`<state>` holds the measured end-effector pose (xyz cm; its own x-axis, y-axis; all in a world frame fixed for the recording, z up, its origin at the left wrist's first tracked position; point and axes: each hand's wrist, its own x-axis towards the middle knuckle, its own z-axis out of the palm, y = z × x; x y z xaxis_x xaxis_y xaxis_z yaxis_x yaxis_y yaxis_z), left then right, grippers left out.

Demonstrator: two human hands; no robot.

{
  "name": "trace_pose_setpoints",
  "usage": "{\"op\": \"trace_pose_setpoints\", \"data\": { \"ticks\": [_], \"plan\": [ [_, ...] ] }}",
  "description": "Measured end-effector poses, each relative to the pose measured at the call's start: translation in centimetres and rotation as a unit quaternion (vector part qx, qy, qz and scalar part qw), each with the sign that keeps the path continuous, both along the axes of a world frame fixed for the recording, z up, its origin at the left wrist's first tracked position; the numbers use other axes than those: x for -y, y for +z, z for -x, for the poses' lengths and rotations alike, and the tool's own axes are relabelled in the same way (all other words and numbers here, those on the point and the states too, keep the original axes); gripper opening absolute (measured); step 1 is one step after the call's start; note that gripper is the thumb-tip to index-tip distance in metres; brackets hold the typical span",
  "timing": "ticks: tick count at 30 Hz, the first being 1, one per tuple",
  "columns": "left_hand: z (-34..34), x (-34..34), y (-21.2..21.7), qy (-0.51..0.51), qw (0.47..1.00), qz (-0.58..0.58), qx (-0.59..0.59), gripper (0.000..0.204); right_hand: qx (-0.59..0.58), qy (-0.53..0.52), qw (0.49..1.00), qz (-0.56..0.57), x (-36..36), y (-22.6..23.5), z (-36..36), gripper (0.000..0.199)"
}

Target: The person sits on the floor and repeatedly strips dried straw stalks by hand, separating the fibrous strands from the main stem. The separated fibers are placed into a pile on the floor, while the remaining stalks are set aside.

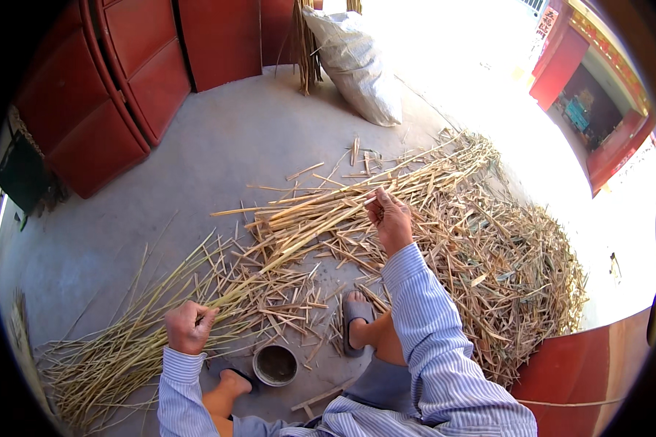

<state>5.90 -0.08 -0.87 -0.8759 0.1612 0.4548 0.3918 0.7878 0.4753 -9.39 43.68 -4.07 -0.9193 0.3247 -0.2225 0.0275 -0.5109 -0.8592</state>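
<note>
Head view, right hand [390, 221]: just right of the frame's centre, fingertips pinched together on what looks like the pale tip of a stalk.
Left hand [189, 327]: lower left of centre, fingers curled closed, thumb pointing right; whether a stalk runs inside the fist cannot be told.
Stalk [270, 267]: lies between the hands, its long axis slanting from beside the left thumb at lower left up toward the right fingertips near the centre.
Line of the grip: from the right hand the stalk leads down and left; the left hand sits by its lower end.
Bundle [299, 216]: centre of the frame, lying along much the same slant, upper end toward upper right; the right hand is nearer and just over its lower edge.
Thin stems [102, 368]: lower left, fanned out, the left hand over their upper part.
Husks [510, 277]: heaped right of centre, beyond the right wrist.
Bowl [295, 366]: lower middle, on the floor, right of the left hand and apart from it.
Sack [353, 62]: upper middle, well apart from both hands.
</note>
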Motion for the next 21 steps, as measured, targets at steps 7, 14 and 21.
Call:
{"op": "trace_pose_setpoints", "data": {
  "ticks": [7, 14, 21],
  "plan": [
    [-0.7, -0.2, -0.2, -0.024, 0.996, 0.075, -0.031, 0.015, 0.06, -0.025, 0.998, -0.014, -1.1, -0.3, -0.3, 0.024],
    [-1.1, 0.9, 0.6, -0.042, 0.997, 0.046, -0.039, 0.013, 0.065, -0.151, 0.984, 0.068, -7.3, -2.4, 0.1, 0.021],
    [-0.9, 0.8, -0.5, -0.022, 0.998, 0.057, -0.016, 0.024, 0.146, -0.041, 0.986, 0.071, -11.0, -4.0, -2.6, 0.059]
  ]
}}
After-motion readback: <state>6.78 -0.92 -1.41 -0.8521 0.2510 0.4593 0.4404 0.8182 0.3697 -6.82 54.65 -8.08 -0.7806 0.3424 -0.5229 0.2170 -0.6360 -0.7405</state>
